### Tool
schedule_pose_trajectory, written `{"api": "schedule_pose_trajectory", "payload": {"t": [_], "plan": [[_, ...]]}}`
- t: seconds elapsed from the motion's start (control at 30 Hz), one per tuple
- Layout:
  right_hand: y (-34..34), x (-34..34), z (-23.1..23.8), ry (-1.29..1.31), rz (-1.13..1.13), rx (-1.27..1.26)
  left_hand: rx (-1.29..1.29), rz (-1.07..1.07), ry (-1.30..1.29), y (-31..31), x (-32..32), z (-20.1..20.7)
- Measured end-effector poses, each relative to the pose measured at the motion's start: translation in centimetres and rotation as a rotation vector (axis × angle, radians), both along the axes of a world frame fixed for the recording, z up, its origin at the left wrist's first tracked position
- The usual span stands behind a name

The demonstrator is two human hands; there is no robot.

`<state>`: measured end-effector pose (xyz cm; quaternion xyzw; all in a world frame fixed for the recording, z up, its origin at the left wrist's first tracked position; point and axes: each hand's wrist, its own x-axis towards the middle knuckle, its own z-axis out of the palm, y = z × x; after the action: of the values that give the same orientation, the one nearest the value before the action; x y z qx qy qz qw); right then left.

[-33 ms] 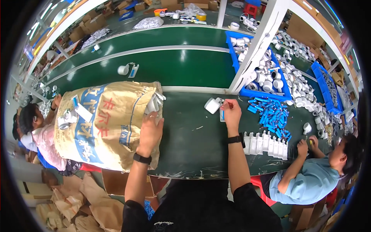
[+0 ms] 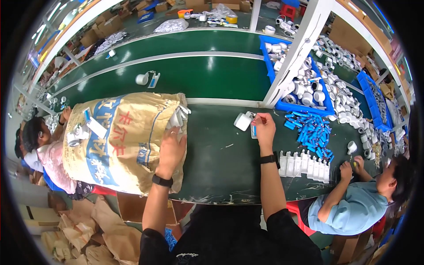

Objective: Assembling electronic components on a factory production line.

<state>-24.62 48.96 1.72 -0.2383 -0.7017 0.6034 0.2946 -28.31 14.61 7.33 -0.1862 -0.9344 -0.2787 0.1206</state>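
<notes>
On a dark green surface (image 2: 207, 163) seen from above, the wearer's two hands are well apart. The right hand (image 2: 266, 128) pinches a small blue-and-white piece (image 2: 254, 130), near the surface's middle; a white round unit (image 2: 242, 122) lies just beside it. The left hand (image 2: 172, 145) is at the mouth of a large tan sack (image 2: 126, 170), by the white parts (image 2: 177, 118) showing there; whether its fingers are closed on anything cannot be told.

The step seems to be handling the pinched piece while reaching to the sack. A next move would probably call for keeping that pinch steady and a sure hold at the sack's opening.

The sack, with loose white units (image 2: 79, 134) on top, blocks the left side. To the right are a pile of blue cylinders (image 2: 312, 134) and a row of clear-white holders (image 2: 304, 165), close to the right wrist. Beyond, a white post (image 2: 289, 66) stands before a blue crate (image 2: 304, 108). A co-worker (image 2: 353, 207) sits at right.
</notes>
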Motion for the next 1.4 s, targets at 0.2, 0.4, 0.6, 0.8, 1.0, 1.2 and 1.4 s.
{"api": "schedule_pose_trajectory", "payload": {"t": [0.2, 0.4, 0.6, 0.8, 1.0, 1.2, 1.4], "plan": [[-1.8, -1.1, 0.1, -0.011, 0.071, -0.107, -0.117, 0.110, -0.041, -1.9, -2.6, -0.4], [-1.7, -1.1, -0.1, -0.017, 0.072, -0.137, -0.124, 0.171, -0.120, 0.5, -4.1, -1.2], [-1.5, -1.0, 0.0, -0.020, 0.078, -0.128, -0.148, 0.306, -0.062, 1.6, -6.0, -2.6], [-1.6, -1.1, -0.4, 0.005, 0.096, -0.129, -0.147, 0.402, -0.114, 1.7, -7.1, -3.3], [-1.5, -1.0, -0.4, 0.001, 0.091, -0.131, -0.135, 0.416, -0.133, 1.7, -6.9, -2.8], [-1.5, -0.9, -0.6, 0.020, 0.068, -0.120, -0.133, 0.408, -0.096, 1.7, -6.6, -3.1], [-1.4, -0.1, 0.2, -0.134, 0.121, 0.056, -0.135, 0.371, -0.102, 1.5, -6.5, -3.1]]}}
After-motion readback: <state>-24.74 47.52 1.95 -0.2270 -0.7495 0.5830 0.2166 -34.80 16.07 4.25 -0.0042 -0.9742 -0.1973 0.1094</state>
